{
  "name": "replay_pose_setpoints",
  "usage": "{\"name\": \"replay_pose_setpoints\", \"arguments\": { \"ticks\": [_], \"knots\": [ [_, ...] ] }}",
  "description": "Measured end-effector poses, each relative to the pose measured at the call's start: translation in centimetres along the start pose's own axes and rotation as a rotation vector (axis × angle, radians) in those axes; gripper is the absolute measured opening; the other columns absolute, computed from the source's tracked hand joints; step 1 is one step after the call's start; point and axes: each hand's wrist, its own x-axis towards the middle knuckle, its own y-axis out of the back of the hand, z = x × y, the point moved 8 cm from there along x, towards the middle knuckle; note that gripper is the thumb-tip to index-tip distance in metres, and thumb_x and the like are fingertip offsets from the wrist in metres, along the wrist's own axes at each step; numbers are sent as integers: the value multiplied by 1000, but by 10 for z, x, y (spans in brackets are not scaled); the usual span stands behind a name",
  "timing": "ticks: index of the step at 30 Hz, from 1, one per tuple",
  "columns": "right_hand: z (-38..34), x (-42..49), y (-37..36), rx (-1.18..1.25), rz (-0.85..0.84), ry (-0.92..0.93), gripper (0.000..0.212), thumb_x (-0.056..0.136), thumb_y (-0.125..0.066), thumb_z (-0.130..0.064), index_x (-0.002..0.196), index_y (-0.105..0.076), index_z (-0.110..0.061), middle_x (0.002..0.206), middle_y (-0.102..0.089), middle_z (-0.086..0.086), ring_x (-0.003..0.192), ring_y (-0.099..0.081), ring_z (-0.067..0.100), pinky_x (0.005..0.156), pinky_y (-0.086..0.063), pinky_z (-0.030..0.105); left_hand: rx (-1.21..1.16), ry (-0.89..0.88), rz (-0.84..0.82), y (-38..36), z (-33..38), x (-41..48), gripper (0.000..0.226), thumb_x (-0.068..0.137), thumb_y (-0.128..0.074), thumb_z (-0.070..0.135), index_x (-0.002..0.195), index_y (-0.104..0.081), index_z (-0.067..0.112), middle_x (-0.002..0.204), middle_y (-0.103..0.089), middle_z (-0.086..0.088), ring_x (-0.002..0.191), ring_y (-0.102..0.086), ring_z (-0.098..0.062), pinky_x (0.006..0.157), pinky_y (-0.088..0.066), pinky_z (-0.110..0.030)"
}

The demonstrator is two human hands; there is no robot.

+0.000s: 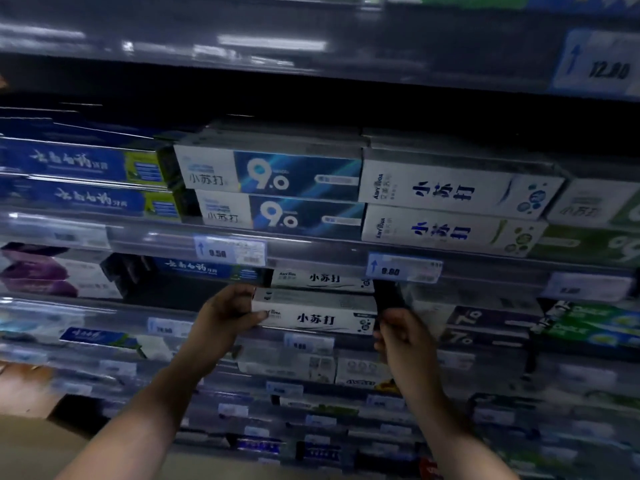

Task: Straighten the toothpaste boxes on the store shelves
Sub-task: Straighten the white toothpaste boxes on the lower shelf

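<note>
Head view, box: white toothpaste box (313, 318), level between both hands at the shelf front.
Left hand (227, 315): fingers wrap its left end.
Right hand (398, 332): fingers grip its right end.
Risk: an uneven push could skew it or nudge the matching box (322, 279) just above the fingers.
Surface: clear-railed shelf (86, 313), price tags (304, 342) below the fingers.
Room: dim store aisle.

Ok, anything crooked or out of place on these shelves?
The white box, gripped at its ends by the left hand and right hand, sits forward of the box above it. One shelf up, the two stacked 9.0 boxes are staggered: the upper lies further left than the lower. No visible damage; the frame is blurred.
</note>
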Motion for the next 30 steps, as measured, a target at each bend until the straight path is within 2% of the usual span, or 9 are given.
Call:
{"name": "replay_pose_setpoints", "arguments": {
  "ticks": [5,6,8,12,16,18,21,25,30],
  "knots": [
    [-18,-17,-42,157,23,-24,21,100,-53,-13,99,-61,-33,92,-68,-7,73,-71,6,79,-58,35,-70,-14,-7,40,-7,3,38,84,-76,2,118,-66,16,77,-47,-10,80,-57,-17,73,-40,-34],
    [-19,-20,-49,219,28,-47,23,100,-53,-13,96,-61,-34,92,-68,-4,72,-72,7,78,-58,34,-76,-12,12,47,-10,4,41,84,-77,6,121,-65,19,78,-56,-6,82,-61,-14,100,-42,-28],
    [-21,-27,-59,297,38,-77,21,101,-53,-15,94,-63,-33,95,-69,0,71,-73,8,76,-58,31,-53,-26,21,56,-11,2,43,87,-76,14,127,-64,22,87,-71,4,87,-67,-8,82,-55,-26],
    [-17,-43,-73,421,74,-136,12,100,-55,-22,93,-64,-28,93,-70,0,77,-74,12,65,-56,17,4,-75,-44,58,-9,-8,37,98,-62,33,133,-64,24,98,-73,-6,93,-66,-10,81,-52,-23],
    [-17,-48,-83,483,110,-115,16,99,-57,-20,87,-63,-13,83,-64,8,73,-72,15,78,-60,29,-39,-41,34,62,-13,-10,35,105,-49,24,136,-61,16,121,-65,-7,109,-66,-13,84,-54,-19],
    [-16,-49,-85,510,119,-118,16,100,-56,-17,90,-62,-7,86,-62,13,74,-71,18,79,-61,29,-98,-33,62,63,-15,-8,32,106,-47,20,133,-62,16,124,-62,-9,115,-63,-19,95,-53,-29],
    [-15,-50,-87,553,116,-131,17,99,-57,-20,94,-63,-5,91,-65,17,81,-72,22,83,-60,34,-325,10,81,59,-11,-10,27,104,-50,15,119,-70,24,115,-74,2,110,-68,-13,95,-54,-29],
    [-14,-52,-85,611,116,-185,17,97,-61,-24,94,-66,-8,89,-70,14,84,-73,23,77,-59,29,-574,48,243,61,-11,-12,18,93,-68,16,107,-76,7,102,-79,-6,100,-72,-16,85,-56,-22],
    [-12,-48,-78,642,142,-217,26,95,-63,-25,95,-60,0,93,-70,17,91,-74,26,74,-58,24,-583,130,274,55,-19,-9,23,96,-65,19,97,-75,-2,89,-79,-6,88,-74,-11,75,-56,-18]
  ]
}}
